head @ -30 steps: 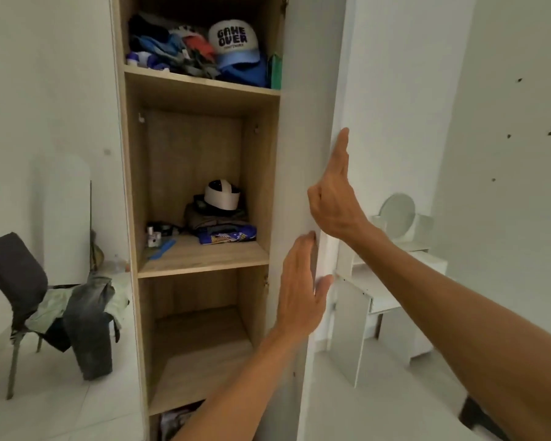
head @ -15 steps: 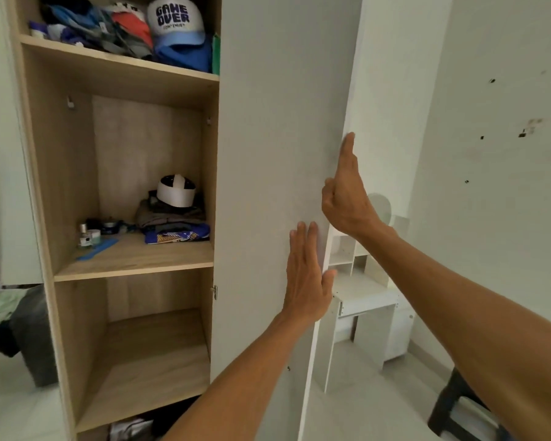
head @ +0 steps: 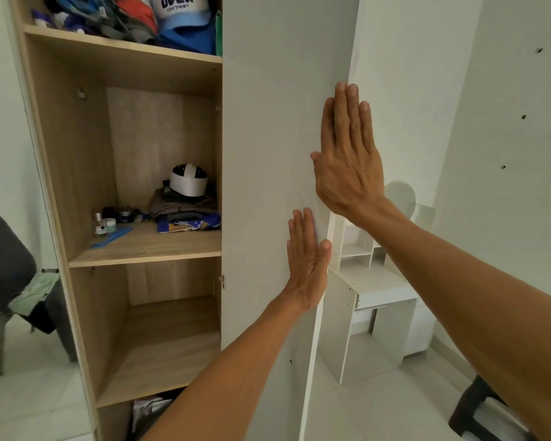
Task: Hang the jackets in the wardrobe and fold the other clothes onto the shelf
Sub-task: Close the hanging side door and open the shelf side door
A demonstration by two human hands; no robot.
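Note:
A tall wooden wardrobe [head: 77, 154] stands open on its left side, with a white door [head: 268, 138] in front of me. My right hand [head: 347, 154] lies flat on the door near its right edge, fingers straight and pointing up. Just below it, my left hand [head: 306, 262] presses flat on the same door. The middle shelf [head: 147, 249] holds folded clothes [head: 185, 211] with a white cap on top. Clothes [head: 35, 297] hang over a dark chair [head: 7, 265] at the far left.
The top shelf is packed with caps and clothes [head: 159, 20]. Small bottles and jars [head: 109, 221] sit at the left of the middle shelf. A white dressing table [head: 376, 288] with a round mirror stands right of the door. A dark stool [head: 477, 405] is at bottom right.
The door has swung so its face now fills the middle of the view. My right hand went from gripping the door's edge to lying flat on it. The view moved closer and right.

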